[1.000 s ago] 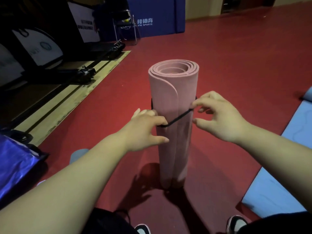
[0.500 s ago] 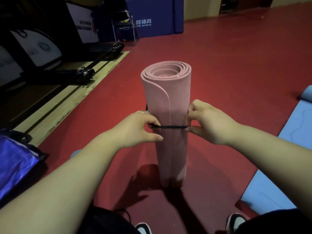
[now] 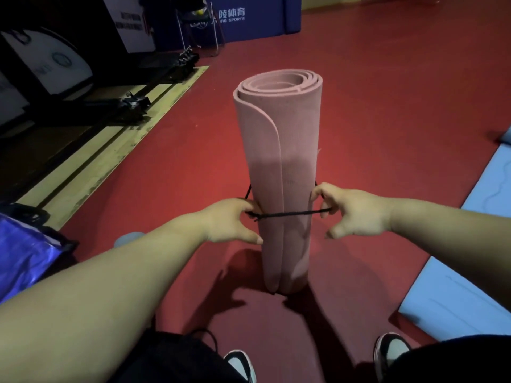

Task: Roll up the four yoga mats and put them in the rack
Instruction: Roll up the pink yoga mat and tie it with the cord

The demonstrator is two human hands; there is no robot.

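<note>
1 head-worn view, faces forward-down, close to pink mat (image 3: 279, 161)

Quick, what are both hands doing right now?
Left hand: pinching the black cord beside the rolled pink yoga mat.
Right hand: pinching the same cord on the other side.

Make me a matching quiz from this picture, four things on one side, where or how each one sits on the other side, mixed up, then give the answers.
Things:
1. pink yoga mat
2. black cord
3. light blue mat
4. blue bag

Place or state:
A. lying flat on the red floor, at the right
B. at the left edge of the view
C. rolled up, standing on end
D. stretched between the left hand and the right hand

Pairs: 1-C, 2-D, 3-A, 4-B
</note>
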